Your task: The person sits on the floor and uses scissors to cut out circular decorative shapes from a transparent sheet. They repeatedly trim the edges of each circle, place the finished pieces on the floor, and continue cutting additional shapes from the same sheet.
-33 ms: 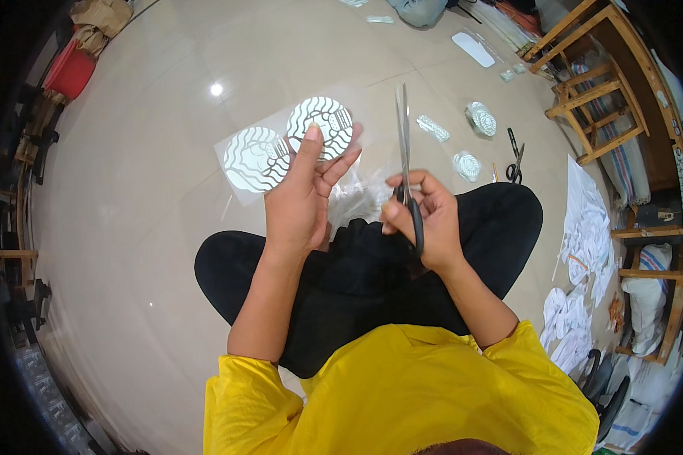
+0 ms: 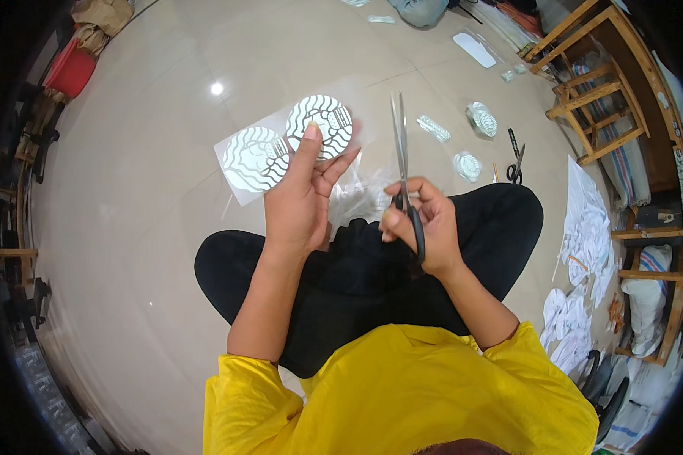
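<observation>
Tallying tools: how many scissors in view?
2: one pair of scissors in the right hand, a second pair on the floor beyond the right knee. The white heap could hide more.

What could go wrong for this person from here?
The long steel scissors with black handles in the right hand point forward near the left hand, so a careless swing might nick its fingers. The left thumb pins one round, wavy white-and-grey disc, which might slip or crease. Smaller black-handled scissors lie beside the right knee, which could bump them.
</observation>
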